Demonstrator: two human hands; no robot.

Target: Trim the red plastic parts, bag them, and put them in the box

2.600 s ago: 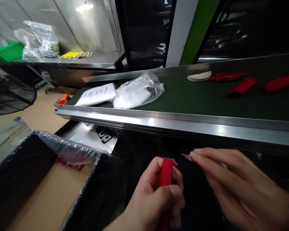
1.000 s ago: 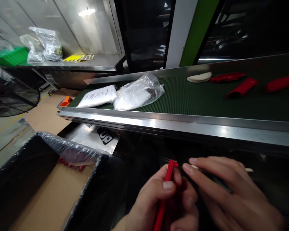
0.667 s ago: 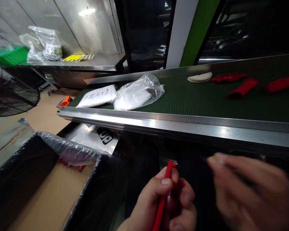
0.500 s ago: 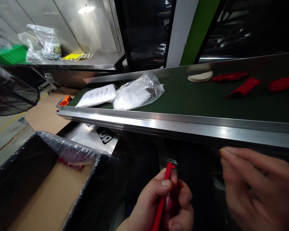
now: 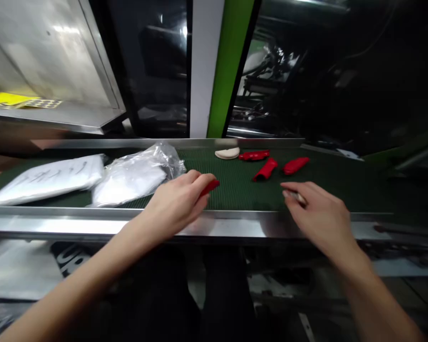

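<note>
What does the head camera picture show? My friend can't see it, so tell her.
Two bare hands reach over a green conveyor belt. The left hand holds a red piece; the right hand pinches a small tool. More red pieces and plastic bags lie on the belt.

Conveyor belt (image 5: 342, 187): dark green with a fine ribbed pattern, edged by a bare silver metal rail (image 5: 74, 225). On it lie three bright red pieces (image 5: 267, 168), one cream-white piece (image 5: 227, 153) and two clear bags with white contents (image 5: 128, 175); a red piece (image 5: 209, 187) shows at the left hand (image 5: 176, 204). Behind, a post striped white and bright green (image 5: 217, 71), and a yellow sheet (image 5: 7, 99) on a silver shelf.
</note>
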